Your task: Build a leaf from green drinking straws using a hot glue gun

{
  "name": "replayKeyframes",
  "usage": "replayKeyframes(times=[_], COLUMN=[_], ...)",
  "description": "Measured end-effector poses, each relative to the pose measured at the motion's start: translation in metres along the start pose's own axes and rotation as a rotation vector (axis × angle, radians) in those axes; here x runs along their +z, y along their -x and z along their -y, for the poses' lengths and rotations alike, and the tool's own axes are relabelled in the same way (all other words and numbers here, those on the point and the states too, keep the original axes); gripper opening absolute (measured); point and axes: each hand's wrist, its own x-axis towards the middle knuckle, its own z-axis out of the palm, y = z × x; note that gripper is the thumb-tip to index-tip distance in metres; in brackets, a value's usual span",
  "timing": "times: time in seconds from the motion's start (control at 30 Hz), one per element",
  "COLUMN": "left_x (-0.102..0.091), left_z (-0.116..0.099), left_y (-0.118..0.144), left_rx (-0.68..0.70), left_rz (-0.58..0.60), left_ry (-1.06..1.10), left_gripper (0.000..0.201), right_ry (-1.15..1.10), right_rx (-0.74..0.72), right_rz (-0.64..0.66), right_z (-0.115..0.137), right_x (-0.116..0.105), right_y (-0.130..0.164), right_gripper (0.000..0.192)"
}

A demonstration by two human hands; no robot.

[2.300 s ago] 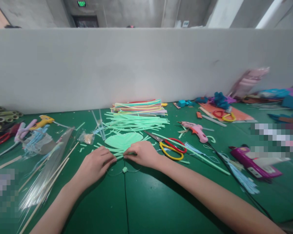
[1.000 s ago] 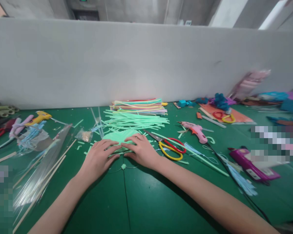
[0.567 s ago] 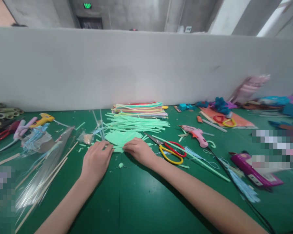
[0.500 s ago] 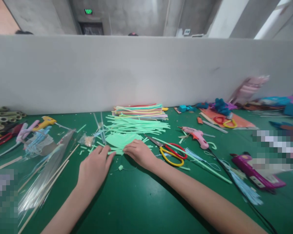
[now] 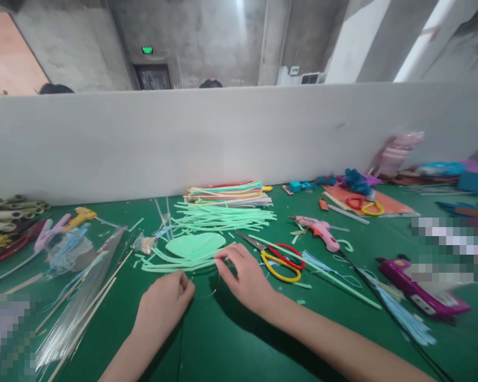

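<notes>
1. Since the earlier frames both hands had drawn back toward the person: the left hand point(image 5: 165, 305) had come off the mint-green leaf piece point(image 5: 195, 245) and lay nearer the body, while the right hand point(image 5: 245, 276) stayed at the leaf's near right edge.
2. The left hand's fingers were curled in, loosely pressed together; whether they pinched anything could not be told, as the palm side was hidden.
3. The right hand's fingers point(image 5: 225, 253) were bent, the tips pinching the ends of thin green strips point(image 5: 171, 263) that curved out below the leaf piece; a fine wire loop near them was barely visible.
4. The leaf piece lay flat on the green surface point(image 5: 231, 339), just ahead of both hands, near a loose heap of green straws point(image 5: 223, 216) and a stack of coloured straws point(image 5: 229, 192).
5. Red-and-yellow scissors point(image 5: 281, 258) lay just right of the right hand; a pink glue gun point(image 5: 318, 231) sat farther right.
6. A purple glue gun point(image 5: 422, 289) was partly covered by a blurred patch.
7. Clear wrapping point(image 5: 77, 302) at the left was cut off by the frame edge.
</notes>
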Motion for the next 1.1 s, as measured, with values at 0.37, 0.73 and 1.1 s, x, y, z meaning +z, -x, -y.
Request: replayKeyframes(times=[0.37,0.73,1.1], left_x=[0.007,0.000,0.000], left_z=[-0.025,-0.006,-0.002], left_y=[0.015,0.008,-0.010], left_rx=[0.351,0.033,-0.362], left_rz=[-0.329,-0.638,0.082], left_ry=[0.071,0.594,1.621], left_gripper=[0.022,0.019,0.047], right_ry=[-1.205,-1.318,-1.116], right_rx=[0.861,0.726,0.718], right_rz=[0.258,0.149,0.251], right_z=[0.021,0.008,0.002], right_x=[-0.014,-0.004,-0.002], right_y=[0.013,0.016,0.018], right_gripper=[0.048,0.048,0.057])
